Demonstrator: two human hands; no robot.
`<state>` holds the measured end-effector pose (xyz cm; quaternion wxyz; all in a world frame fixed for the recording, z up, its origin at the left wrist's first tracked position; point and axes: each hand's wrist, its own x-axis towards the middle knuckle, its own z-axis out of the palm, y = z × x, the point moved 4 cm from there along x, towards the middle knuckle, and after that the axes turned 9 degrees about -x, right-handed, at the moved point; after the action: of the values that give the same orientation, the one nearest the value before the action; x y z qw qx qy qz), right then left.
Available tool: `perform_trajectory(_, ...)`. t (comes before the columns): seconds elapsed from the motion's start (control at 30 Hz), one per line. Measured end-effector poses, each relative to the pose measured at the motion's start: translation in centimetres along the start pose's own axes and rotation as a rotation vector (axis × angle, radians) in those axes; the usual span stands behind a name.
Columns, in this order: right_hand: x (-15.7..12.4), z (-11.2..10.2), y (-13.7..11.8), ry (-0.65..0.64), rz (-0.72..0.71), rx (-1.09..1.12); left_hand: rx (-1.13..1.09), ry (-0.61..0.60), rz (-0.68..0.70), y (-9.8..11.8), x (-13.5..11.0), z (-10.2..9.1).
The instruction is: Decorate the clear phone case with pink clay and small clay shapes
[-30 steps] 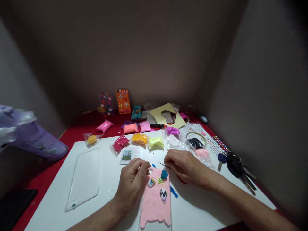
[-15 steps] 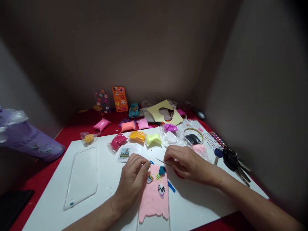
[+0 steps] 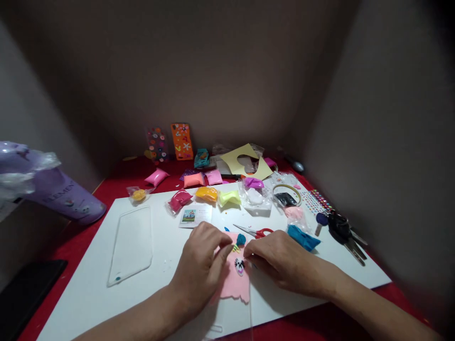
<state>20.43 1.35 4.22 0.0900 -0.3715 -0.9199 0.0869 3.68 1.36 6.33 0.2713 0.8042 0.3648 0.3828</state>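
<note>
A phone case covered in pink clay (image 3: pixel 232 283) lies on the white board (image 3: pixel 88 293) in front of me. It carries a small teal ball (image 3: pixel 241 239), yellow stripes and a black-and-white piece (image 3: pixel 239 266). My left hand (image 3: pixel 201 265) is closed, its fingertips pinching the case's top left edge. My right hand (image 3: pixel 279 258) is curled at the case's right edge beside the black-and-white piece; what its fingertips pinch is hidden. Red-handled scissors (image 3: pixel 254 231) lie free just beyond my hands.
A clear phone case (image 3: pixel 131 244) lies to the left. Several coloured clay packets (image 3: pixel 206 193) sit along the board's far edge, with a blue packet (image 3: pixel 303 237), keys (image 3: pixel 343 229), a tape ring (image 3: pixel 286 195), decorated cases (image 3: pixel 182 141) and a purple bag (image 3: pixel 60 196) around.
My right hand has let go of the scissors, which now lie on the board, and moved down to the pink case. A blue packet has come into view beside it.
</note>
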Motion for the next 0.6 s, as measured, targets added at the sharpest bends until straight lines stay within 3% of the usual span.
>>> perform_trajectory(0.3,0.3,1.3,0.8,-0.006,-0.020,-0.004,0.157,-0.043,0.163,-0.4,-3.6,2.6)
perform_trajectory(0.47,0.3,1.2,0.7,0.006,-0.064,0.000,0.215,-0.059,0.310,-0.3,-4.0,2.9)
perform_trajectory(0.6,0.3,1.2,0.7,0.011,-0.081,0.006,0.224,-0.092,0.333,-0.3,-3.9,3.1)
